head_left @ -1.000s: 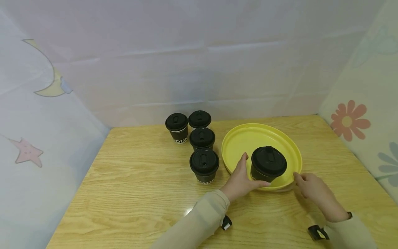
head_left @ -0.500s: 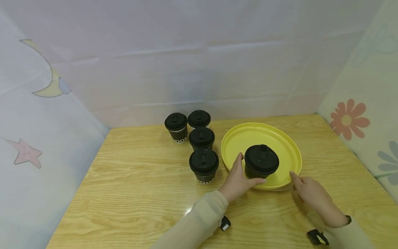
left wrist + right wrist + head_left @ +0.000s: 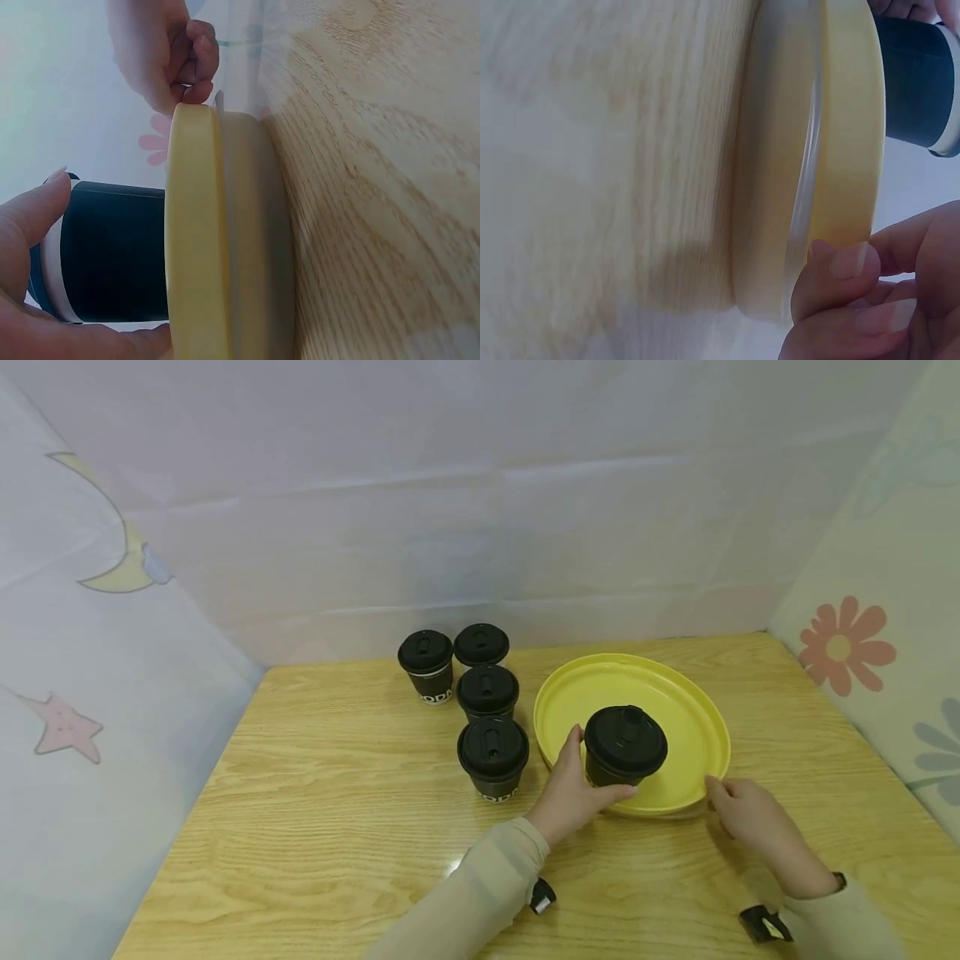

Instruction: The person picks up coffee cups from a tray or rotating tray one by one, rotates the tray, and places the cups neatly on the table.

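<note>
My left hand (image 3: 566, 797) grips a black paper coffee cup (image 3: 625, 747) with a black lid, thumb on the near side and fingers round its left. The cup is upright inside the round yellow tray (image 3: 686, 710), toward its front; in the left wrist view, the dark cup wall (image 3: 112, 251) meets the tray's rim line, which hides the base. With curled fingers, my right hand (image 3: 753, 818) pinches the tray's front right rim. From the right wrist, its fingertips (image 3: 847, 262) show against the yellow side wall. Below that wall is a paler part with a clear lip (image 3: 804, 195).
Several more lidded black cups stand left of the tray; the nearest cup (image 3: 492, 756) is close to its left rim, and another cup (image 3: 426, 662) is at the back left. The wooden table (image 3: 315, 802) ends at a pale cloth backdrop (image 3: 360, 552), with cloth on both sides.
My left hand and the cup it holds have shifted a little to the left across the tray. My right hand stays at the rim, and the other cups have not moved.
</note>
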The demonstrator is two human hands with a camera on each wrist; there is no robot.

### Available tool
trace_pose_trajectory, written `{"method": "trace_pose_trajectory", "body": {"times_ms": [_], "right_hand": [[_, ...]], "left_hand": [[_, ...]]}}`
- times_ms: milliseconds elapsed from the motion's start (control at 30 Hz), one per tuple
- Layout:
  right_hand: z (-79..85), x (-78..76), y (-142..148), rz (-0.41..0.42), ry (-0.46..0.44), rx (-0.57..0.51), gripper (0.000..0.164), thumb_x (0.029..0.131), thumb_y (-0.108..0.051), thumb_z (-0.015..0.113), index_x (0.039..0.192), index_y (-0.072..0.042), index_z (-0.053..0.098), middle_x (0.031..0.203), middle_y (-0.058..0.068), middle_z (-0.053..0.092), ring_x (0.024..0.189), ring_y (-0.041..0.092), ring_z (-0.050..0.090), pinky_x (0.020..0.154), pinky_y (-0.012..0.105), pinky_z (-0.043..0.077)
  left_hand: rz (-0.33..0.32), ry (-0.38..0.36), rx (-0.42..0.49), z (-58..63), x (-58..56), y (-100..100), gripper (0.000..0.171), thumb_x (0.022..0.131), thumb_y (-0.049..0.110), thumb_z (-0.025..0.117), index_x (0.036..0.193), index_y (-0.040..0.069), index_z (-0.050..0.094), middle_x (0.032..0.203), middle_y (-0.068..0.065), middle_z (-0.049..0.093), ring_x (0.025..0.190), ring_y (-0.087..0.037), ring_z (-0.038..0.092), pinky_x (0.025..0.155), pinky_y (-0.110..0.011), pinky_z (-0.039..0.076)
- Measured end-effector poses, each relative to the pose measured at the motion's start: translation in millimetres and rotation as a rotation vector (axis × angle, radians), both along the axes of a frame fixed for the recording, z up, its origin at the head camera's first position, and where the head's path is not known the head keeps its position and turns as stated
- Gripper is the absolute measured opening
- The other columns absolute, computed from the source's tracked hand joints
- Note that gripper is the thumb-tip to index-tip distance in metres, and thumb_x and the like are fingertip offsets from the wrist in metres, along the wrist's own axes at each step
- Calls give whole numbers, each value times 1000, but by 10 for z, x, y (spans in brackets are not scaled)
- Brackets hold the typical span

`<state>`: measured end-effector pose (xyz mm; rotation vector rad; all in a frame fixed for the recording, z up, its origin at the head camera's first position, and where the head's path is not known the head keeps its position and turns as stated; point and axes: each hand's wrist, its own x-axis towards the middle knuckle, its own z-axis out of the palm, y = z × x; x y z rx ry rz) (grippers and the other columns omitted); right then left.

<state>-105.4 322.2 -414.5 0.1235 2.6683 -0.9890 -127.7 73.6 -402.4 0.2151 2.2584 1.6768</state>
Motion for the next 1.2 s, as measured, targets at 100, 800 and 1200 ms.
{"method": "trace_pose_trajectory", "body": {"times_ms": [100,800,1200], "right_hand": [[2,31,-47,-2,0,5,55,107,-30,23,76,-2,58,51,1,42,49,17,41,50,31,37],[-31,177,-302,11,-15,17,57,108,-37,26,59,-12,43,48,-1,38,45,14,37,45,28,35],[-42,189,-308,12,-19,11,59,108,-38,26,59,-11,45,47,-2,38,43,13,35,44,26,34]], "left_hand": [[3,4,8,1,-7,-2,104,82,30,80,156,5,10,159,-11,17,143,-26,23,113,-45,26],[105,12,23,-4,-127,28,108,81,29,82,155,4,8,158,-15,18,144,-29,22,114,-47,23],[158,31,33,-48,-193,115,103,75,30,86,153,12,20,151,-6,36,137,-26,36,110,-46,31]]}}
